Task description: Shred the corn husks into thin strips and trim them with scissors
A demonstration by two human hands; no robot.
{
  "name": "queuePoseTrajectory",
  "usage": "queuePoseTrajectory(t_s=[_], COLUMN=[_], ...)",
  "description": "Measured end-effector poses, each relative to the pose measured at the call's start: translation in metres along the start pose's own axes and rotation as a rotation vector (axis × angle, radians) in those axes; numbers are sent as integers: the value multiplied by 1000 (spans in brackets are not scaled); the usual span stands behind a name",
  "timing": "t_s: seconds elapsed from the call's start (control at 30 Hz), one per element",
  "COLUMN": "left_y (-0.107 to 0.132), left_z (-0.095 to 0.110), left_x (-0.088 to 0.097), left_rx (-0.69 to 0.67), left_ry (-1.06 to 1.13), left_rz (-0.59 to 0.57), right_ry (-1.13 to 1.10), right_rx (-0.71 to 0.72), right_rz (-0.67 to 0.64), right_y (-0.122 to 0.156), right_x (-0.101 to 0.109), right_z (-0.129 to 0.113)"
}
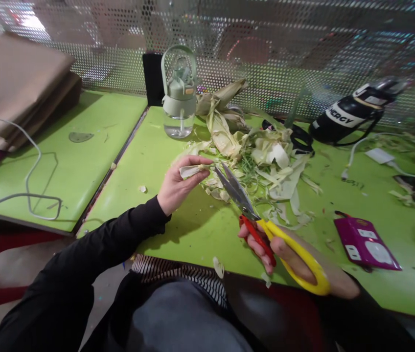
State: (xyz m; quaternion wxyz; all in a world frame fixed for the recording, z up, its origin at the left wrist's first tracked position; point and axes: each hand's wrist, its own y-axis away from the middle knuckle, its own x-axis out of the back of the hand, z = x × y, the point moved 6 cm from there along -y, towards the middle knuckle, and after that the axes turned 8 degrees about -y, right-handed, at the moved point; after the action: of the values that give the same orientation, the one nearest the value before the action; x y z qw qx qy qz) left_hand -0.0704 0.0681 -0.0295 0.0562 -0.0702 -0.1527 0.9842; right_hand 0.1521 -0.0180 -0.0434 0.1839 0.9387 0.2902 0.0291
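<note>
My left hand pinches a pale strip of corn husk between thumb and fingers, above the green table. In my right hand is a pair of scissors with one red and one yellow handle. The blades are slightly apart, and their tips reach the end of the husk strip by my left fingertips. Whether they touch it, I cannot tell. Beyond the blades lies a loose pile of husk pieces and green shreds. A few small scraps sit near the table's front edge.
A clear bottle with a pale green lid stands behind the pile. Right of it are a black bottle, a white cable and a purple power socket. Brown paper bags lie at far left. A perforated metal screen closes off the back.
</note>
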Motion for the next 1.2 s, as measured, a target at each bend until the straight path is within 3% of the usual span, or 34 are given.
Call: queuePoseTrajectory(t_s=[0.5, 0.6, 0.77, 0.87, 1.03, 1.2], left_y=[1, 0, 0, 1, 0, 1], left_z=[1, -1, -3, -3, -9, -27], left_x=[-3, -4, -4, -4, -7, -11], left_rx=[-3, 13, 31, 37, 124, 331], left_ry=[-52, -8, 10, 6, 123, 261], left_rz=[-51, -52, -63, -44, -61, -73], right_ry=[-41, -119, -242, -266, -269, -160], right_rx=[9, -77, -336, -365, -224, 138], right_rz=[-18, 73, 161, 178, 162, 203], right_y=[-3, -6, -8, -8, -6, -6], right_x=[2, 3, 0, 1, 8, 18], right_z=[7, 10, 14, 13, 18, 8])
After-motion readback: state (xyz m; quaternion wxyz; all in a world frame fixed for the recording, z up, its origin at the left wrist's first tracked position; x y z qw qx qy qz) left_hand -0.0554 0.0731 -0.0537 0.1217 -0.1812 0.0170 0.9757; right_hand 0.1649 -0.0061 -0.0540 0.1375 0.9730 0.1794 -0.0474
